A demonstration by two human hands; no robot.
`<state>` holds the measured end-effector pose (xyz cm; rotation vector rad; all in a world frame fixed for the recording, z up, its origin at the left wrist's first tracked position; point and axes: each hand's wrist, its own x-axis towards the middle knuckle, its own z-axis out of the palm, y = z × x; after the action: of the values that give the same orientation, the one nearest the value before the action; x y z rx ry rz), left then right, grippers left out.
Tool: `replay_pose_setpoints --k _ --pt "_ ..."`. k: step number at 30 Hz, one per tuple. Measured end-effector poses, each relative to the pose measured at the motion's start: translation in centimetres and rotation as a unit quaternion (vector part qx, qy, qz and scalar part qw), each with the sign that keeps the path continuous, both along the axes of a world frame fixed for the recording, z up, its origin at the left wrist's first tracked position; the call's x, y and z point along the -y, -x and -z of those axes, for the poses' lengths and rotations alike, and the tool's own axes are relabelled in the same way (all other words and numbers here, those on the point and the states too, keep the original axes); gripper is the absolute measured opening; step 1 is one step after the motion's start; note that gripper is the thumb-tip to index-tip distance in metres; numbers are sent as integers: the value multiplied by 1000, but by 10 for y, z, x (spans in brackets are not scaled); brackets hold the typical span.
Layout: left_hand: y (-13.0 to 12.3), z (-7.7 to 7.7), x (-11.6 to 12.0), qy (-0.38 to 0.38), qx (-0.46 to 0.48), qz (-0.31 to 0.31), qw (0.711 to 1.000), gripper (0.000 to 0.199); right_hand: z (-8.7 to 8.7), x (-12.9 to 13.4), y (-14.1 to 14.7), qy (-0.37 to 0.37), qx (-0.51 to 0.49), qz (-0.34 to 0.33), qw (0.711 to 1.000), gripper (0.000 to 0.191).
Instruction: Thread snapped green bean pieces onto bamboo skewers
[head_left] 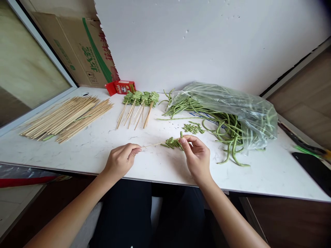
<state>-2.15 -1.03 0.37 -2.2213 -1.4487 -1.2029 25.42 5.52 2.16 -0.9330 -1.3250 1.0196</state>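
My left hand [120,160] is closed, pinching one end of a thin bamboo skewer [152,144]. The skewer runs rightward, slightly upward, to my right hand [196,153]. Thumb and fingers of that hand close on a short cut piece of green bean [181,134], which stands upright at the skewer's far end. Several bean pieces [172,143] show by the skewer just left of my right fingers; I cannot tell whether they are threaded on it or lie on the table. Beyond my right hand lies a small heap of cut bean pieces [192,128].
Loose skewers [69,115] lie in a pile at left. Several filled bean skewers [141,99] sit at the back beside a red box [124,87]. Long beans [227,120] spill from a clear plastic bag [253,110] at right. A black object [310,168] lies at the right edge.
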Motion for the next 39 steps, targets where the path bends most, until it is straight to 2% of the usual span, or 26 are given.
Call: replay_pose_setpoints --k 8,21,33,39 --pt "3 3 1 4 13 11 1000 31 0 7 4 -29 27 -8 999 18" --pt "2 -1 3 -5 4 24 1000 26 -3 12 7 -76 64 3 995 11" --pt "2 -2 3 -2 11 26 1000 25 -2 10 8 -98 46 -41 993 3" --pt "1 -2 3 -22 -2 0 1000 14 -9 -10 -16 -90 119 -86 985 18"
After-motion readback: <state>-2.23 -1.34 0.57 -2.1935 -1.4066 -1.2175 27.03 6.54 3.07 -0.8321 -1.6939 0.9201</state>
